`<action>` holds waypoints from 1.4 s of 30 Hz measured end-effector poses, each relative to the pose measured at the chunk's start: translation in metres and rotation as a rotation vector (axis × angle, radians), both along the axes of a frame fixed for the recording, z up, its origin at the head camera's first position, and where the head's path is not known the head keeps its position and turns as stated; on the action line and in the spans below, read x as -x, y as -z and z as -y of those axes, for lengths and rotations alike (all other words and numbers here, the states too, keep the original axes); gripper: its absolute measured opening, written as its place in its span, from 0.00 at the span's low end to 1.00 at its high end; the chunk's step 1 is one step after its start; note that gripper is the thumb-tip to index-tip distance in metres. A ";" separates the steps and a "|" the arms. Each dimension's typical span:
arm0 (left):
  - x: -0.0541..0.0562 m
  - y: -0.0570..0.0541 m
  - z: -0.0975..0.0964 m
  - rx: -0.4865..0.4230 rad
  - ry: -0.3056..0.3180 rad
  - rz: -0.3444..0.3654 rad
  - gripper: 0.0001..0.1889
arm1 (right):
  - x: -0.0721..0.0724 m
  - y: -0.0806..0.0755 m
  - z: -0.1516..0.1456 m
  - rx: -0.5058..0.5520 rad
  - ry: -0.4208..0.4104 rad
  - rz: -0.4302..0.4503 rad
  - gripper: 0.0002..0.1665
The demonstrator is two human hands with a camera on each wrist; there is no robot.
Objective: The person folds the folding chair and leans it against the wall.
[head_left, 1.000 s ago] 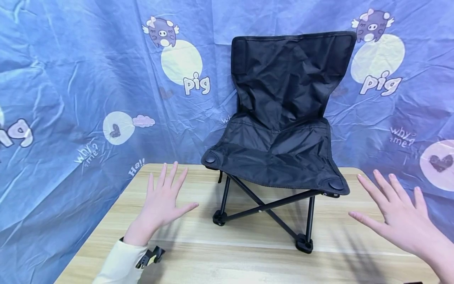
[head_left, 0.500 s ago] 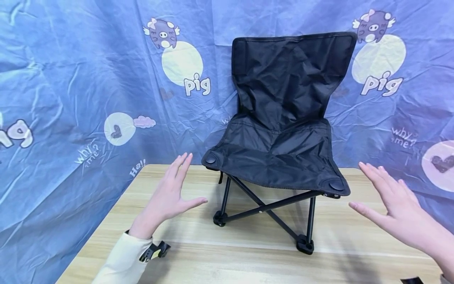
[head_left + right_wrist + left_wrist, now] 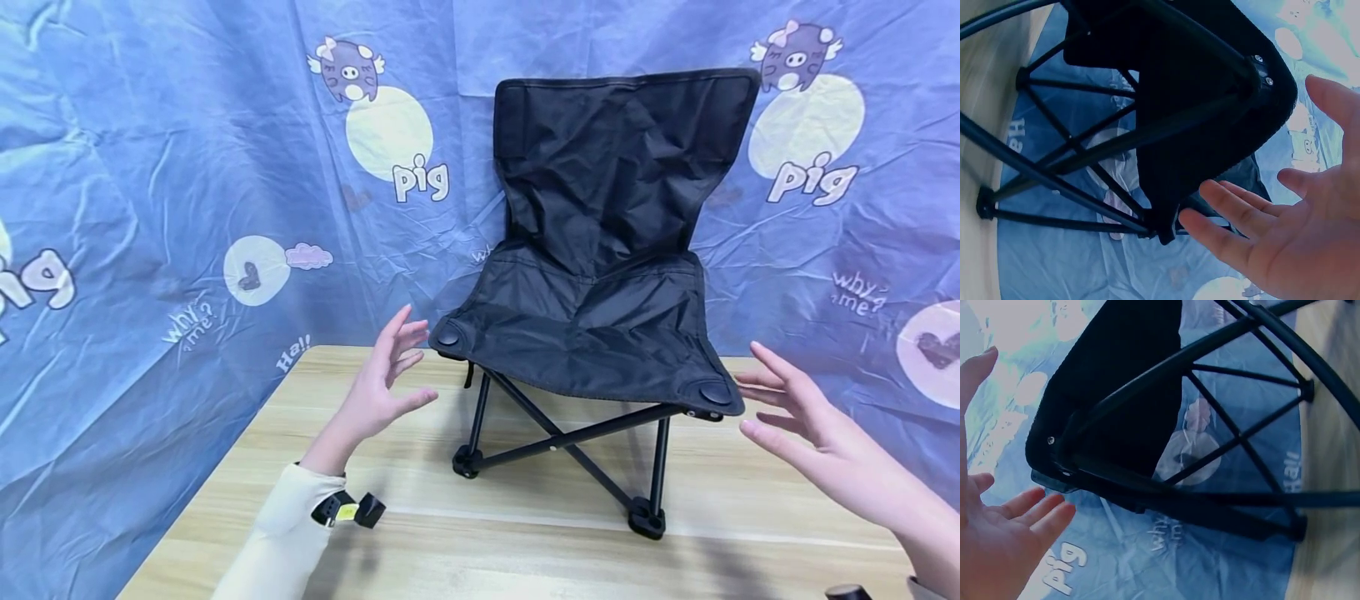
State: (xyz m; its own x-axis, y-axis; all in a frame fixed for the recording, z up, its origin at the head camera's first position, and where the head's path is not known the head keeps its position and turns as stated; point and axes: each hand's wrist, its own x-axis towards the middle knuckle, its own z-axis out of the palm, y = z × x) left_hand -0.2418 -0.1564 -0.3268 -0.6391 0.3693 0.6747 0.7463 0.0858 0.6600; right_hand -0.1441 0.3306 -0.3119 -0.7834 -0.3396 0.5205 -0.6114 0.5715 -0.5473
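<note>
Since a second ago my left hand (image 3: pixel 375 392) and right hand (image 3: pixel 821 429) have turned from splayed and flat to palms facing inward, fingers now gently bent, and both have come in closer to the sides of the black fabric folding chair (image 3: pixel 577 342), which has stayed where it was. My fingers are loosely spread on each hand, thumbs held well apart from them, and neither hand grips anything. My left hand is just beside the near left corner of the seat, my right just beside the near right corner; I cannot tell whether any fingertip touches. The chair stands upright, right of the middle of the pale wood-grain bench (image 3: pixel 450 554), its backrest at the far side and its black tubular legs (image 3: pixel 592 429) crossing beneath the seat. A dark round patch (image 3: pixel 447 333) marks each near corner of the seat. Behind it hangs a creased blue cloth (image 3: pixel 165 158) printed with pigs and lettering. My left arm wears an off-white sleeve (image 3: pixel 277 537) with a black strapped device (image 3: pixel 367 510) at the wrist.
</note>
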 end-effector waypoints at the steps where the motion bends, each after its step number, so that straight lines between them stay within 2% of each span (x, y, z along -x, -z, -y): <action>1: 0.002 0.001 -0.001 -0.030 0.034 0.022 0.52 | 0.000 0.001 0.000 0.009 -0.010 0.011 0.54; 4: 0.007 0.003 -0.004 -0.112 0.121 0.094 0.48 | 0.000 0.004 0.001 0.036 -0.030 0.048 0.55; 8: 0.012 0.005 -0.009 -0.198 0.191 0.207 0.49 | 0.000 0.008 0.003 0.119 -0.059 0.093 0.56; 13: 0.014 0.007 -0.014 -0.252 0.199 0.303 0.46 | 0.001 0.011 0.007 0.307 -0.141 0.170 0.53; 19: 0.017 0.009 -0.017 -0.270 0.134 0.336 0.41 | 0.004 0.015 0.013 0.471 -0.158 0.187 0.45; 22: 0.020 0.009 -0.020 -0.299 0.141 0.355 0.40 | 0.009 0.017 0.015 0.579 -0.267 0.169 0.41; 25: 0.022 0.009 -0.024 -0.328 0.149 0.376 0.39 | 0.014 0.019 0.018 0.640 -0.383 0.165 0.38; 28: 0.024 0.007 -0.028 -0.334 0.125 0.383 0.36 | 0.018 0.020 0.020 0.675 -0.445 0.171 0.35; 34: 0.025 0.007 -0.032 -0.367 0.085 0.371 0.30 | 0.020 0.025 0.025 0.761 -0.511 0.183 0.34; 42: 0.026 0.011 -0.033 -0.437 0.122 0.359 0.32 | 0.021 0.026 0.028 0.780 -0.526 0.152 0.36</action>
